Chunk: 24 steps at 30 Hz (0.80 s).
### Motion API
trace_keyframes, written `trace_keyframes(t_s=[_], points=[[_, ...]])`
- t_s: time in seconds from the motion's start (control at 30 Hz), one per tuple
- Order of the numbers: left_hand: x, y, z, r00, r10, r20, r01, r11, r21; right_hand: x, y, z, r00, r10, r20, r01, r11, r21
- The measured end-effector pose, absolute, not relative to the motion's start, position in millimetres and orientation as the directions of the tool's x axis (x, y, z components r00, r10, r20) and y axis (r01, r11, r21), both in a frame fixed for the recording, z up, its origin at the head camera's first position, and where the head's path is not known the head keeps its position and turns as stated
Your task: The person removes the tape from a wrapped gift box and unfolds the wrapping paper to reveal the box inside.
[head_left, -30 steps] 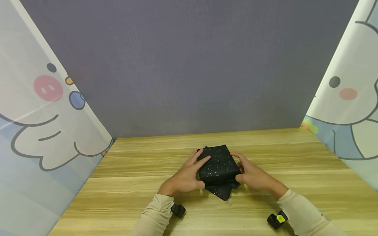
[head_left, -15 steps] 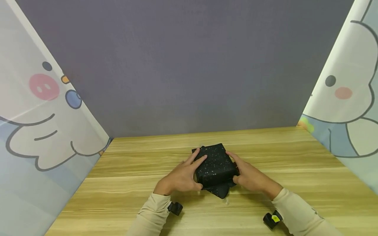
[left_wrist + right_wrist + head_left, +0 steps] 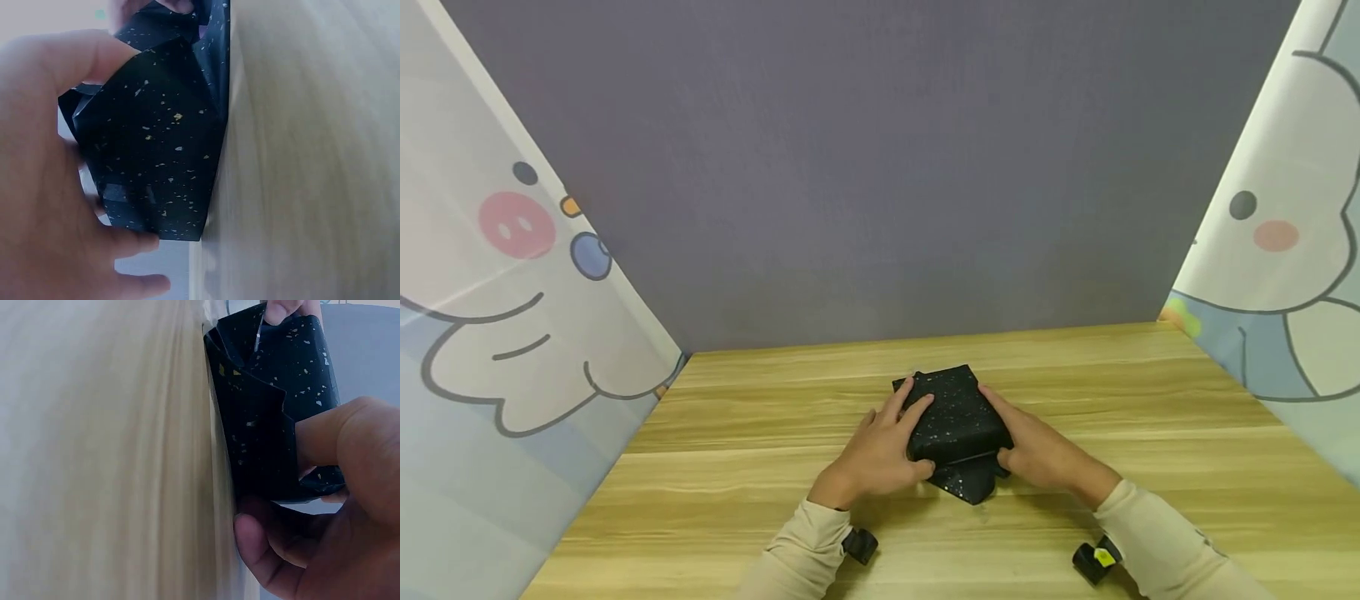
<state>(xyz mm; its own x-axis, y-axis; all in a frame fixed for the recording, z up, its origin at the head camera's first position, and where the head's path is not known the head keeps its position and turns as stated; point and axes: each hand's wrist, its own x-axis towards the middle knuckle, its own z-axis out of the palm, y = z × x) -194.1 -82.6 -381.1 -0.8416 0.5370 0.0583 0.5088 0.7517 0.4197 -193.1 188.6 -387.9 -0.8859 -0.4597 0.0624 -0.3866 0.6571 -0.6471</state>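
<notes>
A box-shaped package in black paper with pale and gold specks [image 3: 955,412] lies on the wooden table. Loose folded paper, a pointed flap [image 3: 966,479], sticks out at its near side. My left hand [image 3: 880,450] holds the left side, two fingers spread over the top and the thumb at the near edge. My right hand [image 3: 1041,446] grips the right side, index finger along the upper edge and thumb at the near corner. In the left wrist view, a folded end of the paper [image 3: 156,144] faces the palm. The right wrist view shows my thumb pressed against the dark folded end [image 3: 262,437].
The table [image 3: 737,433] runs back to a grey upright panel [image 3: 880,183]. Cartoon-printed sheets stand at the left [image 3: 512,333] and right [image 3: 1285,250]. A black strap-on camera sits at each wrist, left [image 3: 860,546] and right [image 3: 1093,562].
My left hand has shifted a little to the right, its thumb sliding along the near edge. The right hand has closed in against the package's right side. The package stays nearly in place.
</notes>
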Motion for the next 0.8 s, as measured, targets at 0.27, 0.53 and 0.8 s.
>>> trace_keyframes(t_s=[0.27,0.53,0.8], points=[[-197,-87,-384,-0.807,0.590,0.034,0.493,0.641,0.588,-191,193,-387,-0.886,-0.460,0.059,-0.386,0.662,-0.642],[-197,-103,-369,-0.863,0.502,-0.062,0.342,0.670,0.660,-191,190,-383,-0.890,-0.454,0.042,-0.381,0.689,-0.617],[-200,-106,-367,-0.853,0.508,-0.119,0.311,0.678,0.666,-191,188,-381,-0.902,-0.431,0.007,-0.349,0.719,-0.601]])
